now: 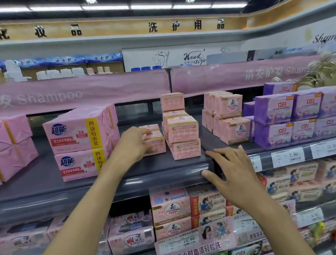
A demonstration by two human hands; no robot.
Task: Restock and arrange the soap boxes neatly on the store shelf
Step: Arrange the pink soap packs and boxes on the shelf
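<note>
At nine o'clock the pink wrapped bundles (7, 144) and the two pink four-packs (75, 134) sit squared up on the shelf (107, 184). My left hand (133, 144) reaches in just past them. Its grip is closed narrow on the left side of the short stack of soap boxes (155, 143), which stands two high near the middle of the shelf. At that stack's three o'clock, almost touching, the tall stack of soap boxes (184, 138) rises in uneven steps, with the upper boxes set back from the lower. I judge it not yet tidy. My right hand (231, 170) holds nothing: its grip is wide, fingers spread on the shelf's front lip at five o'clock of the tall stack. Further right, the pink portrait boxes (230, 118) and the purple packs (303, 116) look ordered. Bare shelf shows in front of the middle stacks and behind them, so I reckon the restocking is partly done, with filling and aligning left.
</note>
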